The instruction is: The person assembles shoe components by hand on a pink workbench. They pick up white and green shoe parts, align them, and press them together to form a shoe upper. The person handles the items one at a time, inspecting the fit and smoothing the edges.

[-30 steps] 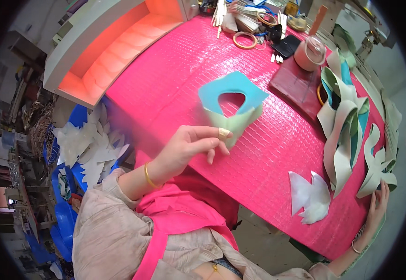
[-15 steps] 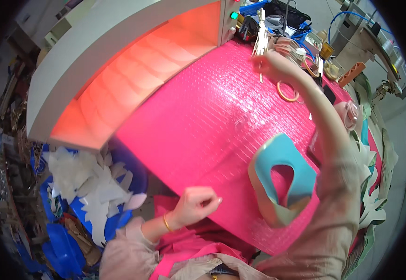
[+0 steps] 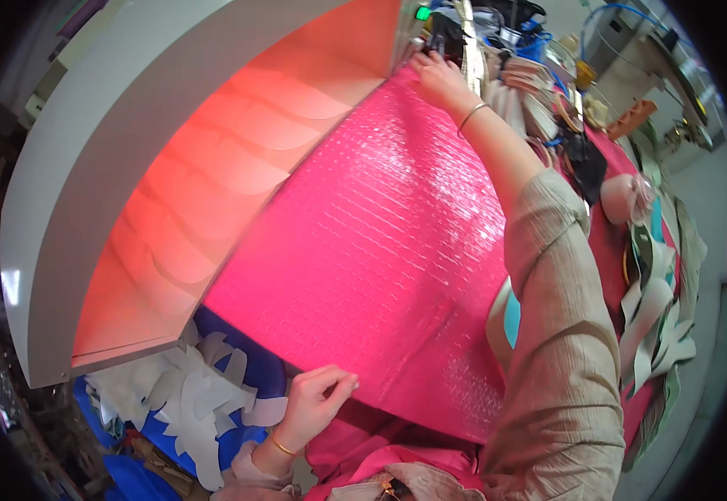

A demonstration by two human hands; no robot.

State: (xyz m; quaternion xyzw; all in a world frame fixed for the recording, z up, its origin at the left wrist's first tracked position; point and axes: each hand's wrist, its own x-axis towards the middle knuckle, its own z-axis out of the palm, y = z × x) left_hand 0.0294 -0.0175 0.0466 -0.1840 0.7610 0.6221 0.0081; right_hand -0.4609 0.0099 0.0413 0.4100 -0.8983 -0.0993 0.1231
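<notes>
My right hand (image 3: 442, 80) reaches to the table's far end, beside the corner of a white arched machine (image 3: 96, 125). Its fingers are partly spread, close to a small knob (image 3: 417, 44) under a green light; whether they touch it I cannot tell. My left hand (image 3: 315, 407) hovers near the table's front edge, fingers curled, with nothing visible in them. Inside the machine, pale curved pieces (image 3: 251, 171) lie in rows under an orange-red glow. Behind my right sleeve a turquoise and cream looped piece (image 3: 511, 321) is mostly hidden.
Shiny pink sheeting (image 3: 363, 275) covers the table. Below the machine, a blue bin (image 3: 267, 367) holds white cut pieces (image 3: 192, 401). Rolls of tape, tools and a pale rolled piece (image 3: 622, 199) crowd the far right. Pale green strips (image 3: 651, 313) hang along the right side.
My right hand has moved left and farther away, to the machine's corner. My left hand has moved slightly left and nearer to me. The view has shifted, and my sleeve now covers most of the turquoise piece.
</notes>
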